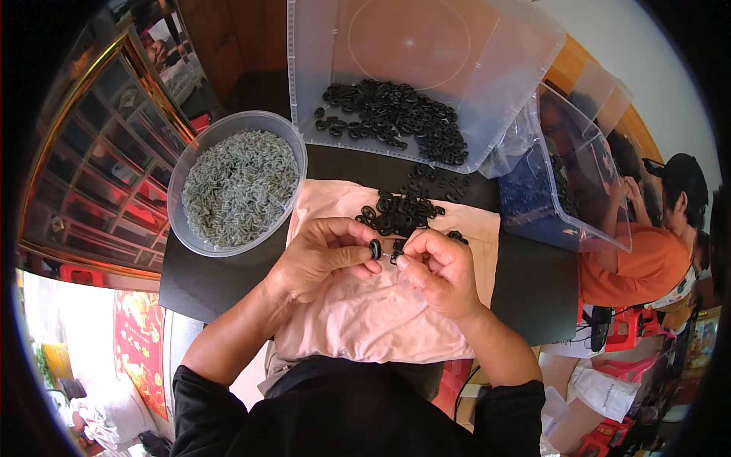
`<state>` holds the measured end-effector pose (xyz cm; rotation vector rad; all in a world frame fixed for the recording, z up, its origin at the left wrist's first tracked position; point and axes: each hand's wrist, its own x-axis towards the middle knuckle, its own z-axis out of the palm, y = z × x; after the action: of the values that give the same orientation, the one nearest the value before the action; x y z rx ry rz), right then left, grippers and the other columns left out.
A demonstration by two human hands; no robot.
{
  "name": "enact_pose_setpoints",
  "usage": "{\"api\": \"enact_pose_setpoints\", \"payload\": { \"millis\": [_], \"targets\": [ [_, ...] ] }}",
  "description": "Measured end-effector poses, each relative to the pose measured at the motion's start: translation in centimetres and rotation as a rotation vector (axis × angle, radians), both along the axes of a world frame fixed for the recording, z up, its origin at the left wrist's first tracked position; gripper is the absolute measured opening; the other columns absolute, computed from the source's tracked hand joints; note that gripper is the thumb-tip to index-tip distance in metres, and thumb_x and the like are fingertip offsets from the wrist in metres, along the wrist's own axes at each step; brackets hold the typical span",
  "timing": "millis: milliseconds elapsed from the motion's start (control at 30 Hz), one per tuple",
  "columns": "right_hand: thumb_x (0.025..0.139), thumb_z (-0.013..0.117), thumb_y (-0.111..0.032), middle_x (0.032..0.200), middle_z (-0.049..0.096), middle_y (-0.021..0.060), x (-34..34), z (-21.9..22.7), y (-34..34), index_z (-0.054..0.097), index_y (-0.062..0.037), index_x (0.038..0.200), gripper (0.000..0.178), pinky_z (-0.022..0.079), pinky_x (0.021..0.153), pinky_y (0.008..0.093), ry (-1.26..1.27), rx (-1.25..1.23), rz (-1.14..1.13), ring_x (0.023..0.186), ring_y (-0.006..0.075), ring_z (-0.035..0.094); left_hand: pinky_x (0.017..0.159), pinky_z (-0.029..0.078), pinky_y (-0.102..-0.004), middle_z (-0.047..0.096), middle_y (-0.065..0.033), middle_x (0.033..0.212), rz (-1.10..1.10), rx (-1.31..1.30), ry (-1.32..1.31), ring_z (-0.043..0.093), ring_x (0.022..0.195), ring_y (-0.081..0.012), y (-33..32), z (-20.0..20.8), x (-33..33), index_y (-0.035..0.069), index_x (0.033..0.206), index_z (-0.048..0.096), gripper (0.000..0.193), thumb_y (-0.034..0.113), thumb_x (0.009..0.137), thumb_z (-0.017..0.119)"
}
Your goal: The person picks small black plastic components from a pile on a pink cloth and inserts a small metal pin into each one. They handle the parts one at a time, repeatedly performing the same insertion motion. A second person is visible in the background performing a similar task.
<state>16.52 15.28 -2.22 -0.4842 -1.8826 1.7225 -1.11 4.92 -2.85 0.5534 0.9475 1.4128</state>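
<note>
My left hand (320,257) pinches a small black oval ring (375,249) between thumb and fingers, above a pale pink cloth (343,320). Close beside it, my right hand (443,273) is closed, thumb and index fingertip pressed together. A small dark and shiny bit shows at those fingertips, too small to make out. Just beyond both hands, a heap of black ring-like pieces (400,211) lies on the far part of the cloth, a few of them partly hidden behind my right fingers.
A round clear tub (298,145) of small grey-green pieces stands at the left on the dark table (548,293). At the back, a big translucent bin (487,84) lies with more black pieces inside. Right of it is another clear bin (525,221); beyond sits a person in orange (640,263).
</note>
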Motion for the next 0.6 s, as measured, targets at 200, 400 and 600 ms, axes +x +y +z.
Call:
{"api": "enact_pose_setpoints", "payload": {
  "millis": [200, 400, 600],
  "targets": [
    [0.08, 0.061, -0.002, 0.066, 0.05, -0.0028, -0.06, -0.12, 0.09, 0.052, -0.0015, 0.074, 0.011, 0.035, 0.048, 0.0177, 0.005, 0.043, 0.002, 0.056, 0.0012, 0.044, 0.062, 0.056, -0.0253, 0.065, -0.0107, 0.085, 0.004, 0.013, 0.01, 0.066, 0.073, -0.0179, -0.04, 0.11, 0.22, -0.003, 0.098, 0.062, 0.016, -0.003, 0.081, 0.062],
    [0.082, 0.06, 0.0, 0.069, 0.049, -0.0033, 0.09, 0.3, 0.08, 0.052, -0.0012, 0.075, 0.011, 0.035, 0.048, 0.0174, 0.047, -0.046, -0.004, 0.057, 0.0007, 0.044, 0.062, 0.055, -0.0244, 0.064, -0.0087, 0.085, 0.013, 0.076, 0.082, 0.065, 0.072, -0.0156, 0.12, -0.06, 0.39, -0.003, 0.099, 0.061, 0.017, -0.001, 0.083, 0.061],
    [0.084, 0.059, -0.001, 0.067, 0.049, -0.0032, 0.18, 0.45, 0.36, 0.051, -0.0016, 0.075, 0.012, 0.035, 0.048, 0.0172, 0.026, -0.071, 0.0, 0.055, 0.0006, 0.043, 0.061, 0.055, -0.0242, 0.063, -0.0094, 0.08, -0.059, 0.097, 0.079, 0.064, 0.068, -0.0142, -0.14, -0.27, -0.04, -0.001, 0.099, 0.061, 0.014, 0.001, 0.084, 0.061]
  ]
}}
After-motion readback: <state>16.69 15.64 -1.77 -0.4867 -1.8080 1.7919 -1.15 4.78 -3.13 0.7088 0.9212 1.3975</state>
